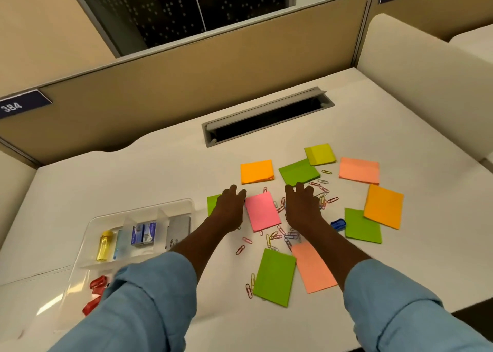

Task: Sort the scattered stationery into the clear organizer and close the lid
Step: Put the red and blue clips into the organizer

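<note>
Pink pad [262, 211] between hands [230, 207] [302, 209] (fingers [300, 189] outstretched)

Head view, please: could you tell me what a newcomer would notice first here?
Bright sticky-note pads lie scattered over the right half of the white desk, with coloured paper clips among them. The left hand and right hand flank a pink pad; the clear organizer sits at the left.

Green note [212, 203] mostly hidden under left hand [230, 209]. Clips [332, 199] partly covered by right hand [302, 207]. Blue thing [338, 223] half behind right forearm [333, 247], kind unclear. Salmon note [313, 270] corner under same forearm. Red things [98, 283] blurred, partly behind left sleeve [149, 298]. Print on grey box [179, 231] too small to read. That sleeve and right sleeve [400, 306] cut by bottom edge.
</note>
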`<state>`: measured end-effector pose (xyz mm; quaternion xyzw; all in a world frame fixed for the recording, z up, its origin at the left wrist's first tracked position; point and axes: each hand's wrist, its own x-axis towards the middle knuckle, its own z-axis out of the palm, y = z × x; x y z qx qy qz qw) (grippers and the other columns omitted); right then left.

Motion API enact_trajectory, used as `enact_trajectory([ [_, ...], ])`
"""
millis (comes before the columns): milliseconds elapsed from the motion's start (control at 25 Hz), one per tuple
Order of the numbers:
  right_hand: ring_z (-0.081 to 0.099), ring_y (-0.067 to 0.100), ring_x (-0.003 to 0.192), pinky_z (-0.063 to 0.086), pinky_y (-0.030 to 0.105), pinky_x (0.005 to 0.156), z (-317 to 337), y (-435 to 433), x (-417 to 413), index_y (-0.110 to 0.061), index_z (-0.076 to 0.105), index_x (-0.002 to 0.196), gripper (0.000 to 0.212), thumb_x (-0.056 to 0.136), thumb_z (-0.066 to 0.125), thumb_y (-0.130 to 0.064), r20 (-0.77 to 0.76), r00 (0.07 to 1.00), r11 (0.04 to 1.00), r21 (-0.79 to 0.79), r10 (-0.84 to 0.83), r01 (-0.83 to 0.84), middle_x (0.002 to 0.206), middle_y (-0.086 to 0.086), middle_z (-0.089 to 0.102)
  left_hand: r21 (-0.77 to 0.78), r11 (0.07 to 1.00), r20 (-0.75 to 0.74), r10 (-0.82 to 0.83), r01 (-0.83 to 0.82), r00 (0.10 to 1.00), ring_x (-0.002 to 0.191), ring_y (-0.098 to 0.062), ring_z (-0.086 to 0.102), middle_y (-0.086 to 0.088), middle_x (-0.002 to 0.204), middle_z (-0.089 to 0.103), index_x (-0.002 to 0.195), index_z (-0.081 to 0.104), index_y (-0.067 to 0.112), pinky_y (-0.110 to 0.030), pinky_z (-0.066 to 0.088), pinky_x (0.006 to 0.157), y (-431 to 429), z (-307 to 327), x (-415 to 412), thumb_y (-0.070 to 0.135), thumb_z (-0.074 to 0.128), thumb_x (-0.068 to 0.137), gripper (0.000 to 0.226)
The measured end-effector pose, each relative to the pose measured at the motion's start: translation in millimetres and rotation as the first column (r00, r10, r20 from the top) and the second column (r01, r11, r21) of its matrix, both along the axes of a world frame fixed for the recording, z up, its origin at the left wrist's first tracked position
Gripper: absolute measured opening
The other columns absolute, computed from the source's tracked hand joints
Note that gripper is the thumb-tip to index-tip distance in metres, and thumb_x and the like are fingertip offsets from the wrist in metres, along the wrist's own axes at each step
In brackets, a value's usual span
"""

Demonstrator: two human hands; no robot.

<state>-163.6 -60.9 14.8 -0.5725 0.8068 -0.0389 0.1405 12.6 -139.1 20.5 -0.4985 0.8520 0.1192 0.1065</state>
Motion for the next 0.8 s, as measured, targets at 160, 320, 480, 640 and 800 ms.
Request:
enact_trajectory([
  [160,0.042,0.033,0.118,0.041,0.042,0.092,-12.6,-0.1,-12.1,-0.013,0.044,0.127,0.040,0.088,0.051,-0.012,0.008,0.999,0.999,0.009,0.046,-0.046,0.128,0.014,0.044,-0.015,0.999,0.029,-0.031,0.031,0.999,0.122,-0.030,0.042,-0.013,0.134,0.045,0.134,0.041,0.011,-0.038,0.039,0.101,-7.1,-8.8,-1.6,0.005,0.064,0.080,0.059],
  [320,0.045,0.032,0.110,0.041,0.040,0.088,-20.3,0.1,-17.9,-0.009,0.052,0.114,0.029,0.086,0.052,-0.008,0.020,0.998,0.998,-0.037,0.056,-0.055,0.120,0.015,0.049,-0.067,0.998,-0.047,-0.005,0.002,0.999,0.108,-0.027,0.054,-0.012,0.114,0.062,0.114,0.059,0.009,-0.034,0.043,0.090,-9.2,-14.2,-5.2,0.004,0.061,0.083,0.031],
  [480,0.046,0.031,0.110,0.045,0.039,0.086,-24.3,-3.4,-20.8,-0.008,0.053,0.117,0.035,0.082,0.056,-0.003,0.092,0.995,0.996,-0.087,0.045,-0.037,0.121,0.015,0.048,-0.147,0.988,-0.149,0.014,-0.036,0.989,0.103,-0.027,0.056,-0.012,0.108,0.066,0.111,0.064,0.010,-0.035,0.043,0.087,-7.9,-19.6,-7.3,0.008,0.049,0.091,0.025],
  [640,0.044,0.034,0.108,0.043,0.039,0.081,-15.0,-16.2,-13.5,-0.003,0.056,0.111,0.028,0.084,0.050,0.003,0.181,0.984,0.977,-0.208,-0.007,0.045,0.116,0.019,0.047,-0.103,0.980,-0.385,0.117,-0.168,0.916,0.104,-0.027,0.056,-0.013,0.111,0.062,0.120,0.061,0.010,-0.032,0.043,0.088,1.4,-15.1,-10.2,0.008,0.047,0.094,0.030],
  [800,0.045,0.037,0.103,0.037,0.038,0.078,-4.4,-31.5,4.3,0.000,0.055,0.110,0.033,0.082,0.042,0.011,0.264,0.964,0.964,-0.260,0.009,0.062,0.111,0.023,0.050,-0.031,0.924,-0.596,0.289,-0.381,0.749,0.098,-0.023,0.055,-0.014,0.103,0.059,0.117,0.064,0.009,-0.014,0.032,0.074,19.0,0.6,1.3,0.005,0.045,0.094,0.030],
])
